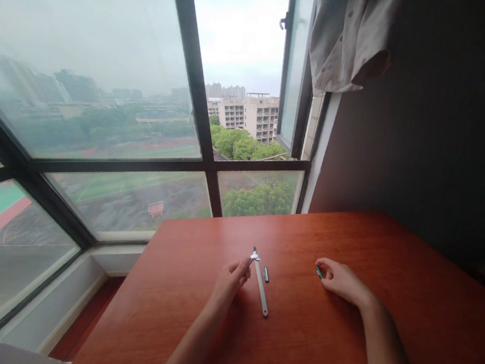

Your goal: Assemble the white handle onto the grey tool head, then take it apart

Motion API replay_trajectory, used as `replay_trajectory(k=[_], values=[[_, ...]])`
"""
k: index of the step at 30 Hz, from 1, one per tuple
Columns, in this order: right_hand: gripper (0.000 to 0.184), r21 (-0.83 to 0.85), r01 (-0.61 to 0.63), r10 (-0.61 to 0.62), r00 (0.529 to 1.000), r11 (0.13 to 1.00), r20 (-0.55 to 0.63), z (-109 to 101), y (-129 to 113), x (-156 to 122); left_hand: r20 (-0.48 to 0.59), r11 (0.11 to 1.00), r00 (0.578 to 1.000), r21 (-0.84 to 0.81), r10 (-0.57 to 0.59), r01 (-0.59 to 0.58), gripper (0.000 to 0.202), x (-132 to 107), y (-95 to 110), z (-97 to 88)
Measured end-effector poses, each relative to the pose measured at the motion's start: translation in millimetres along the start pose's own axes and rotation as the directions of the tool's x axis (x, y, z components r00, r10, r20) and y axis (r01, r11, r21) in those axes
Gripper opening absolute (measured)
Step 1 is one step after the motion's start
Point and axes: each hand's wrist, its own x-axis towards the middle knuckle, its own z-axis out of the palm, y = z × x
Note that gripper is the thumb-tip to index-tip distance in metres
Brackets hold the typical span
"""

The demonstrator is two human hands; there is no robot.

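A reddish-brown wooden table (295, 347) fills the lower right. On it lies a slim silver pen (260, 287), pointing away from me. My left hand (228, 283) rests on the table with its fingers pinched on the pen's metal tip end. A small dark cap-like piece (265, 274) lies just right of the pen. My right hand (340, 280) lies on the table to the right, fingers curled around a small green object (318, 271) that peeks out at the fingertips.
Large dark-framed windows (198, 103) stand behind and left of the table, one pane swung open. A pale shirt (346, 37) hangs at the top right by a dark wall (445, 127). The table's left edge drops to a white sill and floor.
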Motion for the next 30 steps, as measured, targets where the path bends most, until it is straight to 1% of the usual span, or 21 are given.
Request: replay_trajectory(k=[4, 10, 14, 20, 24, 27, 30], values=[[0.042, -0.008, -0.027, 0.027, 1.000, 1.000, -0.010, -4, 4, 0, -0.007, 1.000, 1.000, 0.019, 0.000, 0.001, 0.058, 0, -1, 0.1], [0.026, -0.036, -0.006, 0.002, 0.995, 0.999, -0.096, -6, -5, 0, -0.013, 1.000, 1.000, 0.023, -0.019, 0.019, 0.058, 2, -4, -0.3], [0.022, -0.049, -0.022, 0.017, 0.995, 0.999, -0.098, -2, 0, 3, -0.028, 0.999, 0.999, 0.015, -0.034, 0.034, 0.058, 1, -2, -0.5], [0.022, -0.080, -0.077, 0.068, 0.991, 0.994, -0.113, -1, 11, 5, -0.021, 1.000, 1.000, -0.001, -0.021, 0.021, 0.057, 1, 0, -1.8], [0.022, -0.086, -0.105, 0.094, 0.987, 0.991, -0.127, -3, 9, 3, -0.031, 0.999, 0.999, -0.008, -0.031, 0.031, 0.056, 1, 0, -2.8], [0.020, -0.112, -0.135, 0.116, 0.980, 0.985, -0.160, -4, 8, 2, -0.033, 0.999, 0.999, -0.014, -0.032, 0.031, 0.056, 1, 0, -3.5], [0.020, -0.125, -0.124, 0.097, 0.974, 0.984, -0.204, -7, 7, 2, -0.036, 0.999, 0.999, -0.017, -0.028, 0.028, 0.057, 1, 1, -4.4]])
